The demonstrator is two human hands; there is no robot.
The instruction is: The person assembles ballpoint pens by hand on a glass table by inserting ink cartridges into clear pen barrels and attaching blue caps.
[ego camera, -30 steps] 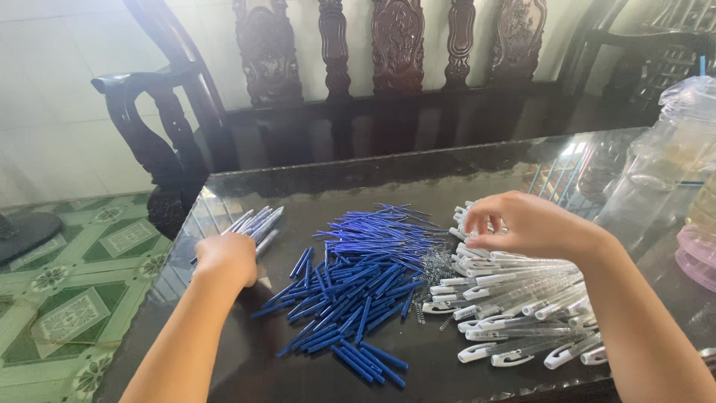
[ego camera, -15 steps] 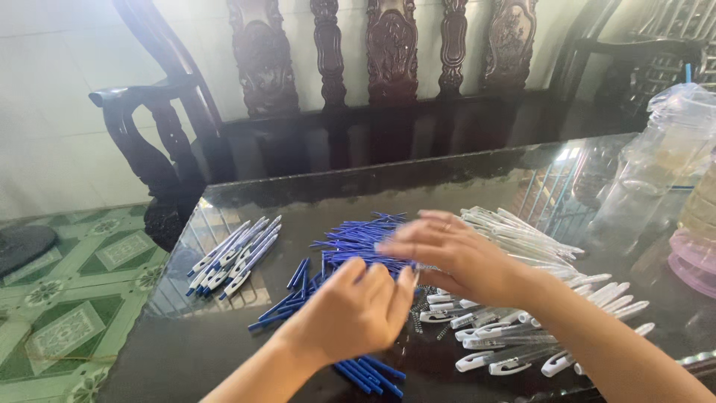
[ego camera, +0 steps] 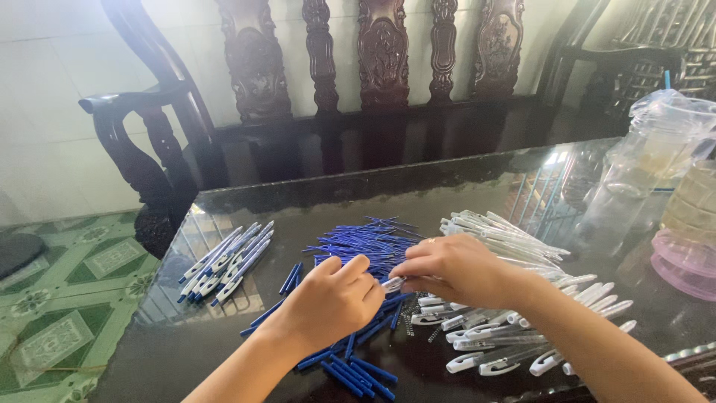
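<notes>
My left hand (ego camera: 335,298) and my right hand (ego camera: 455,270) meet over the middle of a dark glass table (ego camera: 313,201). Their fingertips pinch a small white pen part (ego camera: 393,283) between them. Under and behind the hands lies a heap of blue pen refills (ego camera: 365,242). To the right lie white pen barrels (ego camera: 507,237) and white clip caps (ego camera: 485,351). A few small metal springs (ego camera: 409,322) sit just below my right hand. A row of assembled blue-and-white pens (ego camera: 227,261) lies at the left.
A clear plastic jug (ego camera: 641,168) and a container with a pink base (ego camera: 690,246) stand at the table's right end. A carved dark wooden bench (ego camera: 380,75) runs behind the table. Green patterned floor tiles (ego camera: 52,313) show at the left.
My left hand came in from the left pile to the middle. My right hand drew back from the barrels, and both now meet on one small part.
</notes>
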